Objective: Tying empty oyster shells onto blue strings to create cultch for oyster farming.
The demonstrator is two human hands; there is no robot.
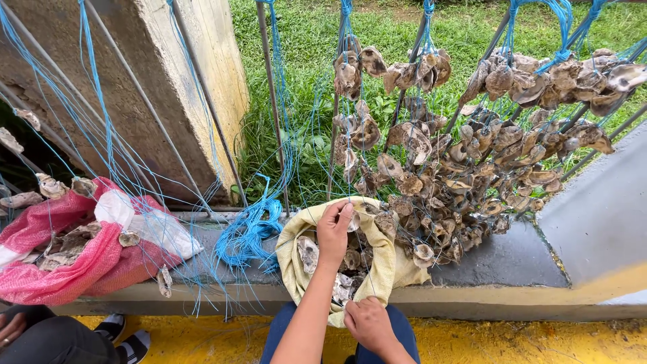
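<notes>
While the yellow sack (384, 269) of shells (350, 259) sits propped open between the knees, the left hand (334, 232) pinches a shell at its mouth and the right hand (367, 323), fingers curled, grips its near edge.

The sack (296, 266) is pale yellow, the oyster shells (472, 168) mottled brown and grey. The strings (249, 229) are bright blue. A mesh bag (60, 269) is pink-red, the grass (310, 40) green, the floor strip (512, 340) yellow.
</notes>
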